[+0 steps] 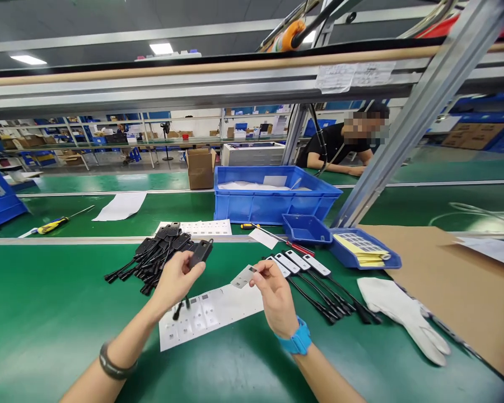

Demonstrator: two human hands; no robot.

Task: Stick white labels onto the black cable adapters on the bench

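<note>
My left hand (177, 279) is closed round a black controller (200, 254), a small flat box whose cable hangs below the hand. In a pinch between thumb and fingers, my right hand (274, 291) holds a silvery label (242, 276) with small dark windows. Below both hands lies a white label sheet (231, 310) with several labels on its left part. A pile of black controllers with cables (162, 249) sits left of my left hand. Beside my right hand, several controllers with white faces (297, 261) lie in a row, their cables pointing toward the lower right.
A large blue bin (273, 204) with papers stands behind, near a small blue tray (306, 229) and another holding yellow-backed sheets (363, 251). At right lie a white glove (403, 313) and cardboard (457, 280). A slanted metal post (407, 117) rises there; a co-worker (331, 145) leans beyond.
</note>
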